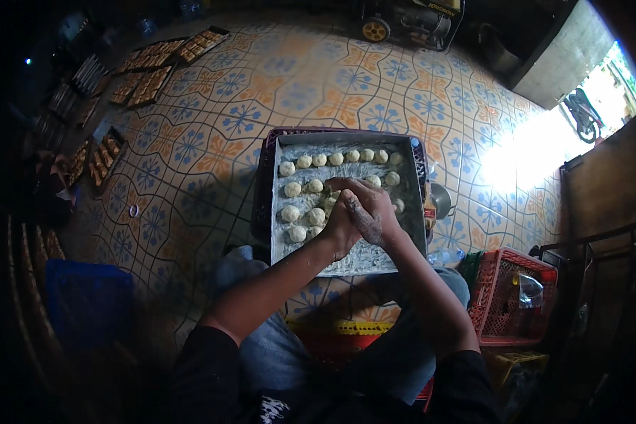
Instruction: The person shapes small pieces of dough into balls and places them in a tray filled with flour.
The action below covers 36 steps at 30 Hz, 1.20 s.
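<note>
My two hands are pressed together over a square metal tray (381, 260) dusted with flour. My left hand (341, 232) lies against my right hand (372, 210), palms facing, with the right thumb floury and crossing on top. Fingers are closed against each other; whatever may be between the palms is hidden. Round dough balls stand in rows in the tray, such as one dough ball (292, 189) at the left and another dough ball (392, 179) at the right. My hands and wrists cover part of the middle rows.
A dark purple crate (263, 177) holds up the tray. Right of it are a brush (429, 205) and a metal bowl (442, 200). A red crate (482, 304) stands at right, a blue crate (88, 300) at left. Pastry trays (152, 85) lie far left; a generator (410, 25) stands at the back.
</note>
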### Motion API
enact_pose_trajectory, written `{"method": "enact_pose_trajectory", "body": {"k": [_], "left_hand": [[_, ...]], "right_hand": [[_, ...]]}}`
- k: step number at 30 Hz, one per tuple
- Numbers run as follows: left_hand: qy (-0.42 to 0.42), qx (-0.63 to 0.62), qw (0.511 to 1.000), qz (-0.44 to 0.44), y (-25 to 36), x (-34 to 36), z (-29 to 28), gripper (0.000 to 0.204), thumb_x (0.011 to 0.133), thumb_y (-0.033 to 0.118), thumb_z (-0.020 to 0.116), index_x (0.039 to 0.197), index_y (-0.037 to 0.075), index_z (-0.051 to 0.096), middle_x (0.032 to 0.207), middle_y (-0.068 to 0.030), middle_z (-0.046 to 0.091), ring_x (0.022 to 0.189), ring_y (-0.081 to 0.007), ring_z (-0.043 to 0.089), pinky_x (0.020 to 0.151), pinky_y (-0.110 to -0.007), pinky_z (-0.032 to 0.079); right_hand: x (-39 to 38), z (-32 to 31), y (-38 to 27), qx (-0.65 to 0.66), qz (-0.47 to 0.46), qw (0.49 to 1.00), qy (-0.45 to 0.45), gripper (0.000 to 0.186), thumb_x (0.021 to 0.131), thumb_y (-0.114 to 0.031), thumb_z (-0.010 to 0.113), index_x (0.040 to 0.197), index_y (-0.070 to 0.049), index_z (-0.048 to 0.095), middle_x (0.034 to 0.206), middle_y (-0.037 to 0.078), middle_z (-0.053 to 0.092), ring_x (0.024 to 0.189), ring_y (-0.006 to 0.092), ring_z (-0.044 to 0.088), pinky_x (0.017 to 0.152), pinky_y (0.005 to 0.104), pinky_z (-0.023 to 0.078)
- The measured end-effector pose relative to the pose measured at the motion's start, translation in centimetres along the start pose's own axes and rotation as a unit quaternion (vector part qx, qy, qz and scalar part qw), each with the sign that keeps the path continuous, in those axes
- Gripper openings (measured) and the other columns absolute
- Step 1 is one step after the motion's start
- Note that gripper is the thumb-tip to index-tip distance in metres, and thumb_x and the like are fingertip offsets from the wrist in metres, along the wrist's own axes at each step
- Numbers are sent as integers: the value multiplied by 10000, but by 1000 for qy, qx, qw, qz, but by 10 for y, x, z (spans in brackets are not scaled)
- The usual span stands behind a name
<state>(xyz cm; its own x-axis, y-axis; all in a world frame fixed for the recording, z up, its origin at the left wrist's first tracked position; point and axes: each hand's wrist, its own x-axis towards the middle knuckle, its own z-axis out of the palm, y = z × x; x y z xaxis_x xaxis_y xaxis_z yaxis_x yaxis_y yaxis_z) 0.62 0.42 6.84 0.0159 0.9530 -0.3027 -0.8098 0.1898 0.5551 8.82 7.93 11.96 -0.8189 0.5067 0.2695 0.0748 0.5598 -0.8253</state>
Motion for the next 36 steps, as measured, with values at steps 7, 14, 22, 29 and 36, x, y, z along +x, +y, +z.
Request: {"method": "enact_pose_trajectory", "body": {"k": [7, 14, 22, 29, 36], "left_hand": [[2, -26, 999, -29, 7, -3, 8, 880, 1001, 741, 251, 1541, 49, 323, 1532, -207, 452, 1402, -367, 467, 1170, -498, 362], [-59, -58, 996, -28, 30, -4, 10, 887, 1017, 724, 225, 1566, 32, 312, 1538, -231, 448, 1398, -391, 468, 1190, -490, 343], [80, -80, 993, 19, 49, -17, 35, 1024, 966, 801, 156, 1587, -1, 291, 1603, -245, 360, 1454, -416, 393, 1229, -530, 259], [18, -132, 990, 56, 49, -33, 48, 1069, 933, 850, 174, 1550, -5, 343, 1557, -200, 447, 1436, -359, 434, 1209, -477, 299], [-67, -149, 976, 145, 45, -23, 18, 1077, 930, 853, 215, 1527, -30, 370, 1601, -233, 371, 1471, -365, 393, 1229, -514, 272]], "right_hand": [[1, 3, 14, -13, -40, 999, 32, 403, 1006, -389, 505, 1227, -110, 693, 1097, 196, 713, 1003, 426, 677, 865, 472, 531], [-6, 12, 4, -42, -93, 986, 132, 514, 971, -399, 571, 1323, -29, 623, 1200, 226, 677, 1121, 423, 628, 996, 501, 460], [9, -2, 22, -80, -6, 985, 151, 594, 934, -473, 597, 1363, -61, 609, 1300, 208, 642, 1299, 421, 539, 1187, 556, 262], [0, 5, 17, -77, -200, 975, 53, 685, 880, -550, 608, 1343, -47, 642, 1286, 253, 645, 1342, 419, 523, 1186, 565, 258], [-11, 55, 0, -91, -159, 977, 105, 596, 896, -537, 577, 1226, -62, 722, 1251, 205, 683, 1376, 392, 511, 1239, 559, 153]]}}
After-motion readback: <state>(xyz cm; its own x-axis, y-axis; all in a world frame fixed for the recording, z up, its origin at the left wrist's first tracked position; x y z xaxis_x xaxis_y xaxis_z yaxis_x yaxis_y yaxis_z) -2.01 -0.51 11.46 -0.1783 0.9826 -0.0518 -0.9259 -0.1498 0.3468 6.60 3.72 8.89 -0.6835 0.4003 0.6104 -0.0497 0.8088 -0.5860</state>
